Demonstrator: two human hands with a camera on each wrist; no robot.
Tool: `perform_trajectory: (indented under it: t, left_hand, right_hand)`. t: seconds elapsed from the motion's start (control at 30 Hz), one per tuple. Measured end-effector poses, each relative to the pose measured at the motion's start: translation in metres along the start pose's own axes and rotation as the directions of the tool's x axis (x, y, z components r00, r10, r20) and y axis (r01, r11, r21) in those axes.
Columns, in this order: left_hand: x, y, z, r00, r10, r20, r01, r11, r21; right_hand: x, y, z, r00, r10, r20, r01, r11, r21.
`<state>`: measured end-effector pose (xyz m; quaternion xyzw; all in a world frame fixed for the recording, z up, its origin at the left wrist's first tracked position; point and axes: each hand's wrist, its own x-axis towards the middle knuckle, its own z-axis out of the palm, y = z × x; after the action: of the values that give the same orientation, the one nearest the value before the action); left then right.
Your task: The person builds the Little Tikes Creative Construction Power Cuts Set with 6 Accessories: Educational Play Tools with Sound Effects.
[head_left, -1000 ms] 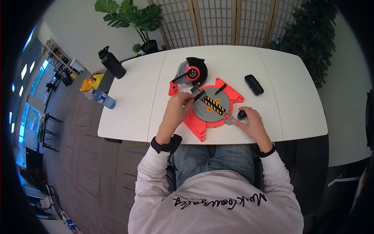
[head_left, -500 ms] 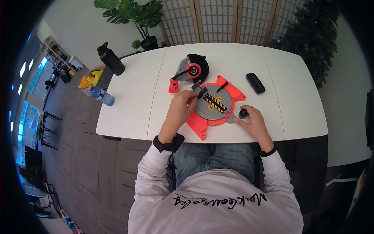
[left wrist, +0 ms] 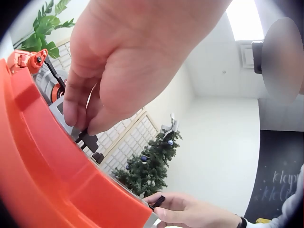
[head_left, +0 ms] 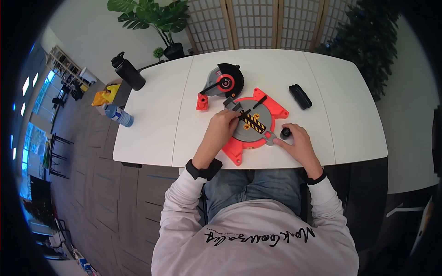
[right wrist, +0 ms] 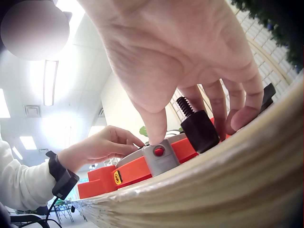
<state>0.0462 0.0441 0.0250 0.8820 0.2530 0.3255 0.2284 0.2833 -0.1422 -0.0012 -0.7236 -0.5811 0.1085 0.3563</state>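
An orange toy saw base [head_left: 233, 148] with a round grey turntable [head_left: 244, 134] lies on the table before me. My left hand [head_left: 220, 129] pinches a small black plastic piece [left wrist: 88, 141] over the turntable's left side, beside the yellow-and-black striped strip [head_left: 258, 127]. A second black piece [head_left: 260, 101] sticks out at the far side. My right hand [head_left: 298, 140] rests at the base's right, its thumb on the grey tab [right wrist: 161, 164]. Beside its loosely bent fingers, a black knob [right wrist: 199, 133] stands with its threaded screw pointing up.
Behind the base lies the toy saw head [head_left: 223, 83], grey with a black guard and an orange foot. A black case [head_left: 300, 96] lies at right. On the left stand a black flask [head_left: 129, 71] and a water bottle [head_left: 119, 115]. The table's front edge [head_left: 285, 168] is close.
My left hand has shifted rightward over the turntable with the black piece, closer to the striped strip. The right hand stays at the tab and knob.
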Motion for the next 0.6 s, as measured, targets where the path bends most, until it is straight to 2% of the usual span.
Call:
perform_trajectory:
  t: [0.43, 0.6]
  left_hand:
    - [-0.002, 0.003, -0.002, 1.000, -0.009, -0.006, 0.009, 1.000, -0.013]
    - [-0.013, 0.009, -0.015, 0.993, -0.112, -0.044, 0.109, 0.992, -0.057]
  right_hand:
    - [0.000, 0.001, 0.001, 1.000, -0.021, -0.022, 0.021, 0.999, -0.030]
    - [0.000, -0.003, 0.000, 1.000, 0.013, -0.003, -0.013, 1.000, -0.010]
